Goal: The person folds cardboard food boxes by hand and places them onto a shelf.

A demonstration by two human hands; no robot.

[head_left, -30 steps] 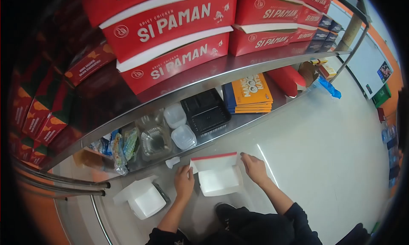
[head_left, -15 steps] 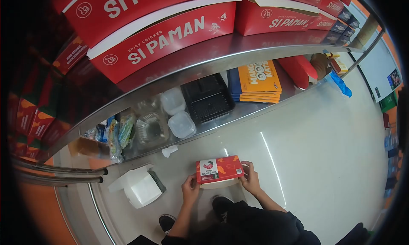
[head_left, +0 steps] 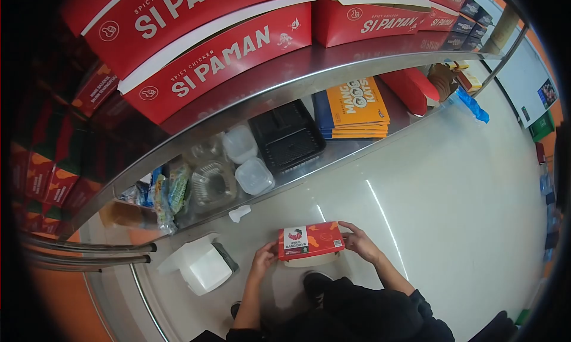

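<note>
Between my two hands is a red printed food box (head_left: 321, 239) with a white label reading "Ayam Bang Dava"; a pale cardboard flap shows along its near edge. My left hand (head_left: 263, 259) grips the box's left side, fingers curled and partly hidden. At the right end, my right hand (head_left: 360, 244) holds the box, its fingers bent around the far corner. The box is held above the pale floor, in front of my body. To the left of my left hand, an open white box (head_left: 205, 269) rests on the floor.
A metal shelf (head_left: 351, 148) crosses ahead, with clear and white plastic containers (head_left: 255, 176), a black tray (head_left: 286, 137) and a stack of orange-and-blue flat cartons (head_left: 357, 107). Large red boxes (head_left: 226, 62) stand above. Metal rails (head_left: 89, 256) jut in at the left; scrap paper (head_left: 239, 213) lies near the shelf.
The view has shifted slightly, and the box with both hands appears a little further right and lower. My right fingers reach a bit further over the box's far right corner.
</note>
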